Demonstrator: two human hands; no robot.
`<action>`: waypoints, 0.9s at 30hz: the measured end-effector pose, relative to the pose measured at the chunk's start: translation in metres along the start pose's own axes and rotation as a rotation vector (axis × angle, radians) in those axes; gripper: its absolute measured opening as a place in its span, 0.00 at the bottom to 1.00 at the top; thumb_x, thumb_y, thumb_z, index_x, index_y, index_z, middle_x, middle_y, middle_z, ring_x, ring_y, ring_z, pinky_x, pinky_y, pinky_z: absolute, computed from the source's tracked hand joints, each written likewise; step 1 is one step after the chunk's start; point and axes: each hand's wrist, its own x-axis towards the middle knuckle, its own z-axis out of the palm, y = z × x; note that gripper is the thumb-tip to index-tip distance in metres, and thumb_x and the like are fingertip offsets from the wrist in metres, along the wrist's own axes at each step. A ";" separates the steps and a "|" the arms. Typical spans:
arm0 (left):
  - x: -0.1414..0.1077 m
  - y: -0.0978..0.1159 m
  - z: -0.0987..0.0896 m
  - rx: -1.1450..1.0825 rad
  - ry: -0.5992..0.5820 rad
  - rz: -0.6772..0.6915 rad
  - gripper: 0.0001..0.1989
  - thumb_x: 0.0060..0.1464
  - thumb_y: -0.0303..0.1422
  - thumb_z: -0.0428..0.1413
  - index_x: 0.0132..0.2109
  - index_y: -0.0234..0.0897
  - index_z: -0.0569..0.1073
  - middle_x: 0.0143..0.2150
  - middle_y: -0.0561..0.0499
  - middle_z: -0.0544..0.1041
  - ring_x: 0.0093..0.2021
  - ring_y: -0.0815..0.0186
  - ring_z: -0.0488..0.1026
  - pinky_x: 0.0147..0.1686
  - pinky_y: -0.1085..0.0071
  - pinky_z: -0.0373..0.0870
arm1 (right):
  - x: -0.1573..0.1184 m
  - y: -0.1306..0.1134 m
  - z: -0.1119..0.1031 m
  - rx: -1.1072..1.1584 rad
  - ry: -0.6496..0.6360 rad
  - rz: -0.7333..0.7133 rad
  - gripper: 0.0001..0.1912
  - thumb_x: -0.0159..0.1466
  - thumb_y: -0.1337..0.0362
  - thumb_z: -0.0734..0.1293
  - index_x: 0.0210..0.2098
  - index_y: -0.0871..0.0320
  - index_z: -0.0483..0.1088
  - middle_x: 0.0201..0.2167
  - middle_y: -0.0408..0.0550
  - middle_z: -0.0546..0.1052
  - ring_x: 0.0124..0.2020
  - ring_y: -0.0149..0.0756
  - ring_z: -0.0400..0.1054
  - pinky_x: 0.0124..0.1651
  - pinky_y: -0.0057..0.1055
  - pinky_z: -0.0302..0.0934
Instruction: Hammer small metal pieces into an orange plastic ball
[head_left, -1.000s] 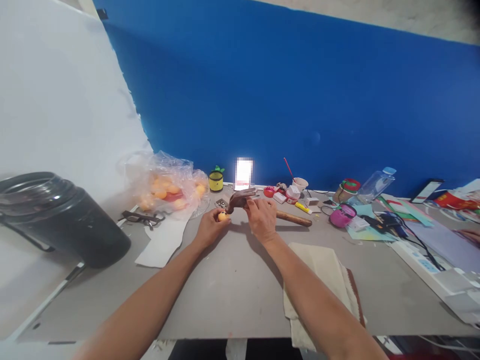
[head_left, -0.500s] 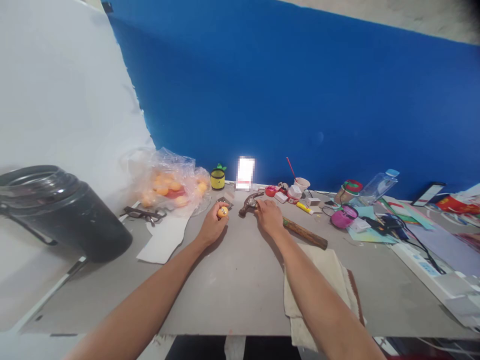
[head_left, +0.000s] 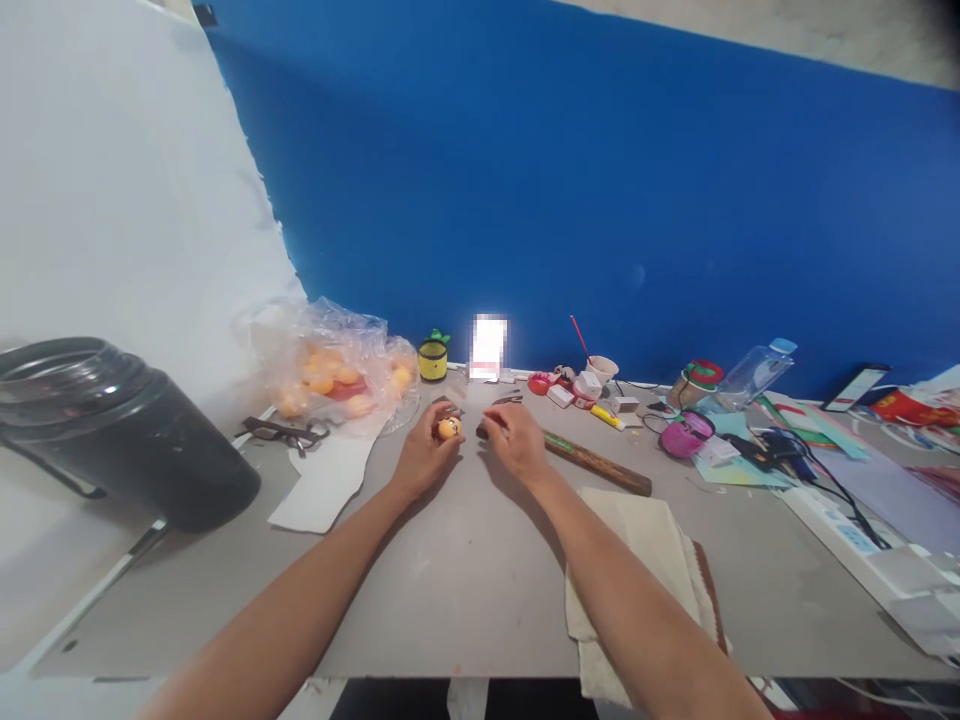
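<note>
My left hand (head_left: pixel 426 447) is closed on a small orange ball (head_left: pixel 449 428) with dark and white marks, just above the grey table (head_left: pixel 450 580). To its right, my right hand (head_left: pixel 514 440) is above the head of a hammer, with its fingers bent. Whether the fingertips grip anything is too small to tell. The hammer's wooden handle (head_left: pixel 596 462) extends to the right from under this hand, and its metal head is mostly hidden.
A bag of orange balls (head_left: pixel 337 370), glasses (head_left: pixel 285 432) and a large dark bottle (head_left: pixel 127 430) are on the left. A folded cloth (head_left: pixel 637 550) lies under my right forearm. Small boxes, a paper cup (head_left: pixel 602 370) and a power strip (head_left: pixel 862 560) are to the right.
My right hand has shifted left over the hammer head, nearer to the ball. The ball has turned slightly in my left hand.
</note>
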 end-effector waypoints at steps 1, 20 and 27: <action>-0.001 0.000 0.001 0.041 -0.002 0.049 0.28 0.53 0.37 0.62 0.62 0.39 0.70 0.58 0.42 0.81 0.57 0.52 0.78 0.59 0.55 0.73 | -0.002 -0.006 0.003 0.072 -0.030 0.013 0.12 0.74 0.59 0.65 0.52 0.56 0.77 0.45 0.49 0.81 0.46 0.39 0.73 0.52 0.33 0.64; -0.009 0.014 0.008 -0.226 -0.075 -0.052 0.18 0.55 0.43 0.66 0.48 0.36 0.78 0.42 0.47 0.82 0.41 0.61 0.78 0.42 0.66 0.75 | -0.011 0.002 0.027 0.145 -0.026 -0.161 0.18 0.69 0.65 0.68 0.58 0.54 0.75 0.52 0.54 0.78 0.55 0.48 0.70 0.58 0.42 0.65; -0.008 0.013 0.008 -0.276 -0.064 -0.058 0.19 0.52 0.44 0.69 0.46 0.36 0.79 0.43 0.47 0.82 0.38 0.62 0.78 0.40 0.67 0.75 | -0.011 -0.001 0.028 0.141 -0.023 -0.136 0.19 0.67 0.67 0.68 0.58 0.54 0.73 0.53 0.54 0.78 0.54 0.47 0.70 0.56 0.42 0.66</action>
